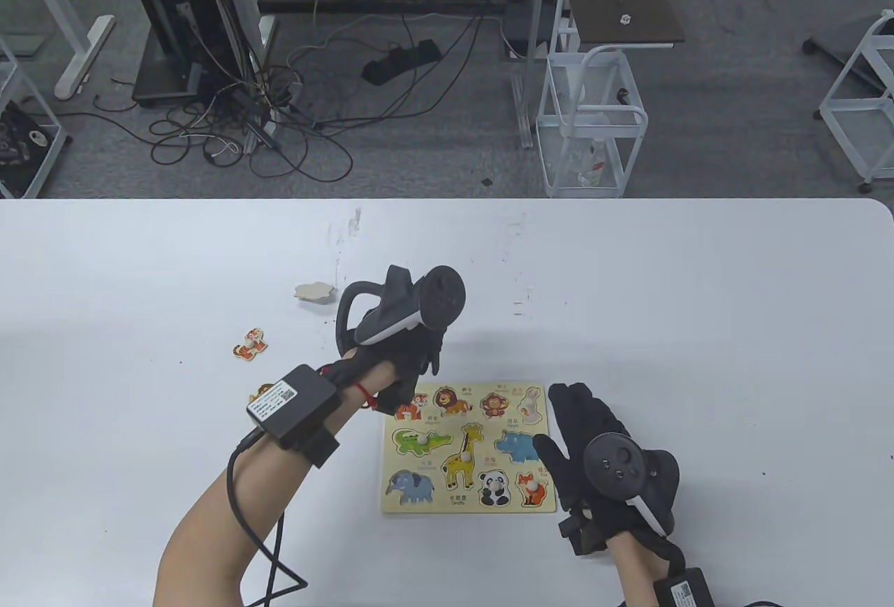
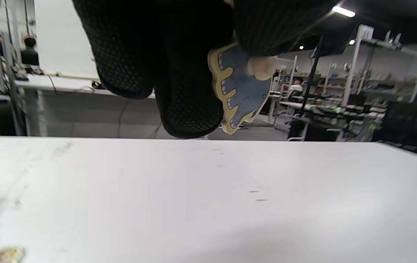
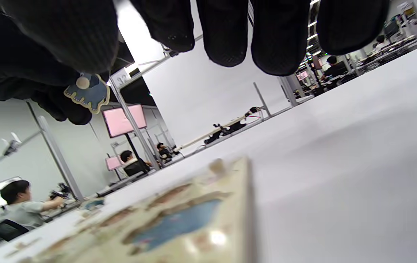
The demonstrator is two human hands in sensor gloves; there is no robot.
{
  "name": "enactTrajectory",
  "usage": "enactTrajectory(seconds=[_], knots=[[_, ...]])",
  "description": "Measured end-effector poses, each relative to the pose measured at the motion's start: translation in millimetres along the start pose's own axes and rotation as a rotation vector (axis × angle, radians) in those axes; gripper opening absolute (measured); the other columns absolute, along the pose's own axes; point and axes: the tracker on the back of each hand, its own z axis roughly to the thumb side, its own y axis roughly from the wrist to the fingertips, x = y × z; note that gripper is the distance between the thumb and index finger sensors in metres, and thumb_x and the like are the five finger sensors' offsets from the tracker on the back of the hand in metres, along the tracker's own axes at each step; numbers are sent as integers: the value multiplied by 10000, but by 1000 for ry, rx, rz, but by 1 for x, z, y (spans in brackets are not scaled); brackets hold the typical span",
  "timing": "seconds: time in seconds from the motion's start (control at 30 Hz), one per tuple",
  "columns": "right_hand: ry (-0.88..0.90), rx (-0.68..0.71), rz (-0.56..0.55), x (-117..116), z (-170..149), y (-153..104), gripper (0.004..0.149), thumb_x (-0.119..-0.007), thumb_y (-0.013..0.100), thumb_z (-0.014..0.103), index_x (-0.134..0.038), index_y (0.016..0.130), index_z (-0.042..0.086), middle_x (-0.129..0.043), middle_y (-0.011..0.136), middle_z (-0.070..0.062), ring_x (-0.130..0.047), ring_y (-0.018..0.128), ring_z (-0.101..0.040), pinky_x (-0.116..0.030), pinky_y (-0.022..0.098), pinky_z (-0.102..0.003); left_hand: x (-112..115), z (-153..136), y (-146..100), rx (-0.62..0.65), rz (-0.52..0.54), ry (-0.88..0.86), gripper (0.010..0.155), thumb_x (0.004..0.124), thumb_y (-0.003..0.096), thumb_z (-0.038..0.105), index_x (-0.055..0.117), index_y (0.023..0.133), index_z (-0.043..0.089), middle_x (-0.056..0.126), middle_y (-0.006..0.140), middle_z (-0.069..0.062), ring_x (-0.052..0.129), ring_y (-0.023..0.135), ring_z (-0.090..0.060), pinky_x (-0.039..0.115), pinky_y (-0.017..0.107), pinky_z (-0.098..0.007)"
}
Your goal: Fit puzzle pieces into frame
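A white desk point(image 1: 698, 300) seen from above, with two gloved hands reaching in from the near edge. A wooden animal puzzle frame point(image 1: 469, 450) lies flat on the desk near the front, between the two arms. In it sit a lion, monkey, rabbit, crocodile, giraffe, hippo, elephant, panda and fox, each with a small round knob.

The left hand point(image 1: 398, 362) is raised above the far left corner of the frame, a tracker point(image 1: 412, 306) strapped to its back. In the left wrist view its fingers point(image 2: 190, 84) are curled around the knob of a blue animal piece point(image 2: 239, 86) with a cream border, held off the desk and pinched against the thumb. The right wrist view shows the same blue piece hanging under that hand, clear of the frame.

The right hand point(image 1: 594, 453) lies just beside the frame's right edge, fingers straight and pointing away from the person, holding nothing. Whether it touches the frame cannot be told.

Two loose pieces lie on the desk to the left of the frame, well apart from it: a small orange animal piece point(image 1: 250, 344), face up, and farther back a plain brown piece point(image 1: 316, 292), face down. Another piece is mostly hidden behind the black box on the left wrist.
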Motion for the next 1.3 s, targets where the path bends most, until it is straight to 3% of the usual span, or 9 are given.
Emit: enactTrajectory(seconds=[0.17,0.43,0.57,0.7,0.83,0.9,0.97,1.1,1.3], knots=[[243,28,7,2,15,-4,713,-781,398,524,-596,1023,232,-638,1033,-110,-775,883,-493,-631,598,-672,7,16,-47,89,1,-292,507,769,452,319,732,951,238,952,873,-39,1157,667,-173,921,574,-390],[627,30,102,-5,31,-9,662,-805,409,475,-665,994,199,-740,977,-110,-884,795,-473,-691,548,-663,48,10,-100,119,21,-711,488,792,452,317,757,929,216,972,837,-55,1144,634,-201,895,563,-425],[683,52,124,-7,37,-10,541,-803,425,399,-791,915,172,-870,871,-111,-986,679,-432,-745,504,-634,66,6,-110,92,27,-744,481,801,454,339,764,922,232,978,828,-37,1142,622,-186,892,564,-419],[644,24,75,-6,33,-9,445,-855,405,355,-927,787,139,-995,698,-112,-1075,490,-364,-818,430,-581,87,3,-112,69,52,-805,474,810,450,348,781,910,238,992,810,-33,1146,605,-185,894,558,-419],[663,-27,84,-10,25,-8,433,-876,394,358,-961,753,133,-1023,642,-110,-1090,417,-343,-839,391,-561,96,3,-114,32,123,-712,485,826,445,393,785,904,244,999,794,-25,1145,589,-178,894,554,-413],[671,-51,82,-11,22,-7,434,-880,391,365,-967,745,130,-1033,623,-110,-1097,393,-333,-850,373,-553,99,2,-118,-5,215,-631,517,843,436,419,766,917,247,981,808,-22,1132,598,-170,885,561,-410],[648,-93,64,-12,19,-6,434,-884,389,365,-970,740,126,-1035,615,-113,-1099,376,-329,-854,362,-549,98,2,-125,-27,399,-535,500,869,423,397,794,894,249,991,778,-22,1130,568,-171,890,544,-415],[567,-170,42,-16,14,-6,437,-889,385,373,-976,729,119,-1045,588,-116,-1107,332,-312,-869,330,-535,87,8,-138,32,539,-318,509,907,403,419,820,893,315,949,823,11,1100,615,-147,868,577,-407],[563,-211,131,-27,21,-8,453,-884,388,381,-969,731,98,-1058,554,-110,-1115,282,-292,-883,299,-521,94,35,-147,151,539,10,520,944,385,427,865,895,365,947,900,52,1062,727,-156,823,638,-429]])
